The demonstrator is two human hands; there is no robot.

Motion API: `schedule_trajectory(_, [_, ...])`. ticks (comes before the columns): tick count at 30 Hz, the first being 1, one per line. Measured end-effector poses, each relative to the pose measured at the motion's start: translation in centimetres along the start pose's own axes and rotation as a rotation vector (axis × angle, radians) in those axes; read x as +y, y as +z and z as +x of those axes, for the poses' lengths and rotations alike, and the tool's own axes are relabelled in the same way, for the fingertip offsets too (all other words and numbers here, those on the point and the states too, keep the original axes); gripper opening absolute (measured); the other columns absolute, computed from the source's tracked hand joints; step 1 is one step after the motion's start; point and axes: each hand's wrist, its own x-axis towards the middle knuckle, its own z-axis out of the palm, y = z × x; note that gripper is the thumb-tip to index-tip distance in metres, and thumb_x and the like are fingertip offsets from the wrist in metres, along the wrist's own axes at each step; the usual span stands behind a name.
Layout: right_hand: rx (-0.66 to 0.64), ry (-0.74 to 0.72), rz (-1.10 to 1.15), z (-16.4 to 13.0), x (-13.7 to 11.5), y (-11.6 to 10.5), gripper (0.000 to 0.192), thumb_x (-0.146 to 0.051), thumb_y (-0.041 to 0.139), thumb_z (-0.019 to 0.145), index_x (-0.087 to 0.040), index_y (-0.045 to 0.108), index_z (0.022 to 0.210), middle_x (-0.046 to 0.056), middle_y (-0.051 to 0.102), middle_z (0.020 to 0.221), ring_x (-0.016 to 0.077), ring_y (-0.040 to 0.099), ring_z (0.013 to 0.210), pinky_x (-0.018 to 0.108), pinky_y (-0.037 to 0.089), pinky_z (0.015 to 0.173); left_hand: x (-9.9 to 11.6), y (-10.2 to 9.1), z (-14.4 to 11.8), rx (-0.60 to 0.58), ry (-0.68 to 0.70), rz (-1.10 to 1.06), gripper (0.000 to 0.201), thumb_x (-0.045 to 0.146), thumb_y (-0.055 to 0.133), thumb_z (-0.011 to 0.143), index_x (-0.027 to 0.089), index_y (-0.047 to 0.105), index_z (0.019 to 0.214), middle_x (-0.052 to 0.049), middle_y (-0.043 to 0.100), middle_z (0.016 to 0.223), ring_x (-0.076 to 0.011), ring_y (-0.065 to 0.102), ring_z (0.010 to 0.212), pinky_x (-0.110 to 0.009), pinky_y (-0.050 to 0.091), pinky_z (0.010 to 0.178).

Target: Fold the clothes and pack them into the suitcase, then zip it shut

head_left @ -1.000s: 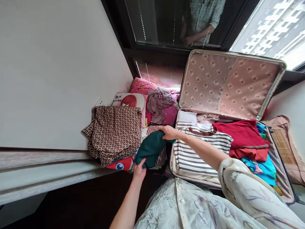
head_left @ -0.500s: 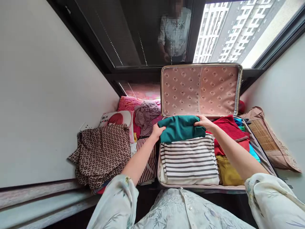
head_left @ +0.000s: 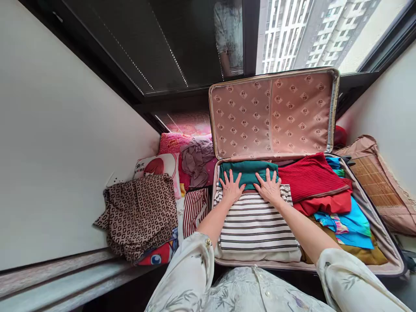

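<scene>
My left hand (head_left: 231,187) and my right hand (head_left: 269,187) both lie flat, fingers spread, pinching nothing. The fingers press on the folded dark-green knit garment (head_left: 247,170), the heels of the palms on the white-and-black striped folded top (head_left: 255,221) just beneath it. The green piece sits at the back of the open, tan-lined suitcase (head_left: 276,115), against the hinge of its raised lid, on the left stack. To do this well, I judge the pressure should go straight down and even through both palms, so the fold flattens without sliding toward the red ribbed sweater (head_left: 310,175) beside it. Smoothing outward from the middle should chase out creases. Outside the case, a brown patterned cloth (head_left: 139,212) and a red-striped garment (head_left: 195,208) lie to my left.
</scene>
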Motion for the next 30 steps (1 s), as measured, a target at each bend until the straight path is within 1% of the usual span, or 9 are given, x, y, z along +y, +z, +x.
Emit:
schedule_trajectory(10, [0.169,-0.023,-0.071,-0.1,0.4,2.0,0.062,-0.054,0.042,0.101,-0.034,0.043,0.16,0.019,0.02,0.171,0.0488,0.023,0.149,0.069,0.029,0.106,-0.3,1.1,0.4,0.099,0.007,-0.141,0.065,0.053,0.059,0.096,0.037,0.046,0.158,-0.009,0.018,0.174,-0.0457,0.008,0.159,-0.076,0.012,0.121])
schedule_trajectory(15, [0.172,-0.034,-0.081,-0.2,0.6,2.0,0.062,-0.055,0.036,0.103,-0.03,0.045,0.159,0.021,0.021,0.17,0.0485,0.025,0.148,0.069,0.031,0.105,-0.2,1.3,-2.7,0.227,0.06,-0.338,0.057,0.033,0.064,0.093,0.022,0.056,0.149,-0.017,0.029,0.168,-0.0415,0.02,0.158,-0.069,0.024,0.123])
schedule_trajectory(18, [0.168,-0.036,-0.085,-0.3,0.6,1.8,0.062,-0.054,0.036,0.103,-0.029,0.046,0.158,0.021,0.02,0.17,0.0485,0.025,0.148,0.069,0.031,0.105,-3.5,1.1,-8.3,0.444,0.095,-0.573,0.041,0.023,0.053,0.098,0.021,0.062,0.138,-0.015,0.051,0.153,-0.0275,0.045,0.145,-0.051,0.041,0.12])
schedule_trajectory(19, [0.159,-0.034,-0.088,-0.3,0.5,1.8,0.062,-0.054,0.036,0.102,-0.029,0.045,0.159,0.021,0.02,0.17,0.0483,0.024,0.149,0.069,0.031,0.105,-5.5,1.1,-10.6,0.514,0.05,-0.641,0.038,0.021,0.049,0.099,0.022,0.063,0.134,-0.013,0.057,0.145,-0.0237,0.052,0.138,-0.046,0.044,0.117])
schedule_trajectory(21, [0.138,-0.02,-0.091,-0.3,0.5,1.6,0.063,-0.054,0.036,0.102,-0.03,0.043,0.159,0.02,0.02,0.17,0.0478,0.023,0.149,0.07,0.031,0.106,-10.1,1.4,-15.5,0.597,-0.21,-0.699,0.033,0.016,0.046,0.098,0.022,0.066,0.124,-0.012,0.065,0.129,-0.0217,0.061,0.125,-0.042,0.051,0.109])
schedule_trajectory(23, [0.133,-0.008,-0.089,-0.4,0.3,1.5,0.063,-0.054,0.034,0.102,-0.03,0.043,0.16,0.02,0.019,0.17,0.0479,0.021,0.151,0.071,0.03,0.106,-14.6,2.1,-19.8,0.528,-0.601,-0.657,0.028,0.012,0.049,0.094,0.019,0.066,0.115,-0.012,0.068,0.112,-0.0216,0.067,0.107,-0.04,0.056,0.097])
schedule_trajectory(25, [0.14,-0.002,-0.082,-0.6,-0.1,1.2,0.064,-0.054,0.031,0.103,-0.028,0.043,0.16,0.021,0.019,0.17,0.0484,0.019,0.152,0.072,0.028,0.108,-17.7,3.1,-22.7,0.422,-0.823,-0.603,0.02,0.013,0.058,0.089,0.016,0.066,0.107,-0.01,0.066,0.102,-0.0226,0.067,0.097,-0.041,0.056,0.092])
schedule_trajectory(27, [0.129,0.015,-0.076,-0.9,-0.6,1.0,0.064,-0.053,0.028,0.103,-0.026,0.043,0.159,0.022,0.019,0.17,0.0488,0.017,0.153,0.074,0.027,0.109,-18.9,4.2,-24.0,0.359,-0.847,-0.589,0.021,0.017,0.07,0.083,0.016,0.066,0.104,-0.01,0.065,0.103,-0.0238,0.065,0.099,-0.042,0.054,0.095])
schedule_trajectory(30, [0.092,0.057,-0.072,-1.3,-1.4,0.5,0.066,-0.051,0.027,0.102,-0.024,0.043,0.16,0.022,0.019,0.17,0.0497,0.015,0.154,0.076,0.026,0.109,-18.2,5.4,-23.4,0.264,-0.748,-0.529,0.033,0.024,0.08,0.078,0.017,0.065,0.106,-0.012,0.062,0.118,-0.0278,0.061,0.115,-0.044,0.048,0.104])
